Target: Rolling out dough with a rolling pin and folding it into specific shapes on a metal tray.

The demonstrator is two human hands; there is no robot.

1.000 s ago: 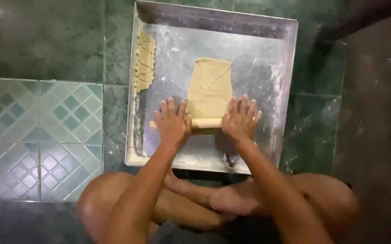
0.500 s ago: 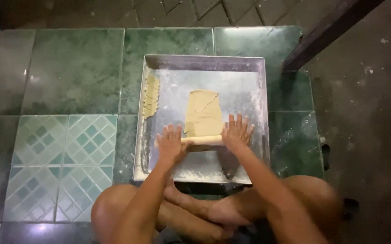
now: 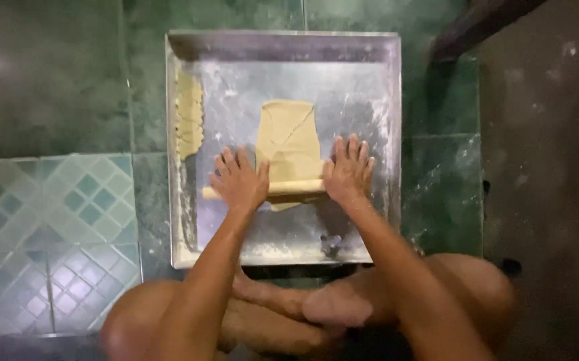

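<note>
Since the earlier frames, both hands and the rolling pin (image 3: 296, 188) had stayed at the near end of the dough sheet (image 3: 290, 144). Left hand (image 3: 239, 182) and right hand (image 3: 348, 170) lay flat, fingers spread, palms pressing the pin's two ends; neither hand was curled around it. Dough extended away from the hands, a small edge showing behind the pin. It rested on a floured metal tray (image 3: 383, 87), with a dough strip (image 3: 188, 124) along the left wall, on a tiled floor (image 3: 55, 220).

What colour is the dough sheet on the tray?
Pale yellow-beige dough sheet, clearest in the head view.
</note>
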